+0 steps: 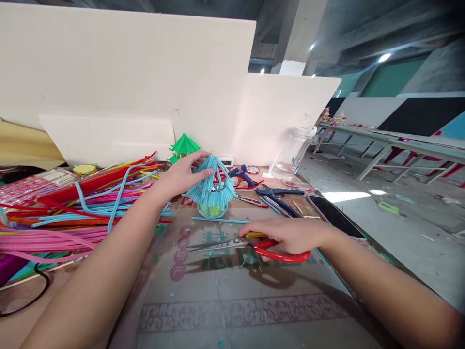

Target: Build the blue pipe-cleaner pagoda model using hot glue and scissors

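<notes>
My left hand (pixel 185 173) grips the upper part of a light-blue model pavilion (pixel 214 182) made of pipe cleaners, with red pieces in its open side and a green base. My right hand (pixel 286 235) is closed around red-handled scissors (pixel 232 245), whose pointed blades face left above the work surface. Something yellow shows beneath the fingers, perhaps part of the handle. Between the pavilion and the scissors lies a straight blue pipe cleaner (pixel 218 220). A green model roof (pixel 184 146) stands just behind my left hand.
Bundles of colored pipe cleaners (pixel 65 237) cover the left side. Toward the back right are a blue glue gun (pixel 244 175), dark-handled pliers (pixel 278 192) and a clear plastic jug (pixel 290 155). A dark phone-like slab (pixel 336 216) lies at the table's right edge. White boards (pixel 123 72) stand behind.
</notes>
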`<state>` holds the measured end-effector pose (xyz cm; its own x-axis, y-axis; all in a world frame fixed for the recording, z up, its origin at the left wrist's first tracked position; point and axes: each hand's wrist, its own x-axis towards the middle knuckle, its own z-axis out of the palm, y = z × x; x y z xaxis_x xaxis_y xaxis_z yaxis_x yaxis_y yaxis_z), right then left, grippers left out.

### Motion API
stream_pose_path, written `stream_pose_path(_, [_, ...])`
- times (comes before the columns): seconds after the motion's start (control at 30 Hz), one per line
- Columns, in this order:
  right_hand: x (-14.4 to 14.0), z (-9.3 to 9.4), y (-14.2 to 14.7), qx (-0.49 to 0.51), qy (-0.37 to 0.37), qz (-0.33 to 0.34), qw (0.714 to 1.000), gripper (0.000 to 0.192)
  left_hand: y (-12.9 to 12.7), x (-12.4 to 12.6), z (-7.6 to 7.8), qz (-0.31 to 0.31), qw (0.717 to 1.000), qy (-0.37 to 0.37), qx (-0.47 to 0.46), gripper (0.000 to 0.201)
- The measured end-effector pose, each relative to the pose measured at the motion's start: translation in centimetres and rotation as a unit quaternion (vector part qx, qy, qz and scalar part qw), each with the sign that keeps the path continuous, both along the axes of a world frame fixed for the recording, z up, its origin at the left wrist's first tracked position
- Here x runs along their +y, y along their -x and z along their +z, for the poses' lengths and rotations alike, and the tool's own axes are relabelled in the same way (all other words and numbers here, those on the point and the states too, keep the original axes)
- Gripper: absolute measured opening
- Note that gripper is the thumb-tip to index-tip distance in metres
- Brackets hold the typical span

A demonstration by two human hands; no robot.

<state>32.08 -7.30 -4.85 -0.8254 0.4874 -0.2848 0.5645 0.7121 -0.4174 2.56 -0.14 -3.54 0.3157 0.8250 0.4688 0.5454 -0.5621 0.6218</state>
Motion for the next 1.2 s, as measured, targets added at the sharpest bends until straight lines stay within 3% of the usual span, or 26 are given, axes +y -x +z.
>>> stream_pose_path(0.1, [0.3, 1.3, -0.3, -0.003, 0.001, -0.043, 0.999, 0.046, -0.1, 0.0, 0.0, -0.008, 1.000, -0.008, -0.003, 0.055])
stream_pose_path(0.27, [1.9, 3.2, -1.9, 0.047, -0.075, -0.090, 0.992, 0.047, -0.5, -0.3, 0.0, -0.012, 1.000, -0.018, -0.002, 0.056])
stream_pose_path(0.6, [3.7, 0.8, -3.1, 0.071, -0.070, -0.130, 0.986, 0.050, -1.5, -1.4, 0.5, -0.024, 0.999, -0.021, 0.017, 0.057])
stream_pose_path(1.2, [3.4, 0.6, -1.9, 0.105, -0.075, -0.134, 0.982, 0.047, -2.3, -2.6, 1.2, 0.005, 0.997, -0.036, 0.063, 0.054])
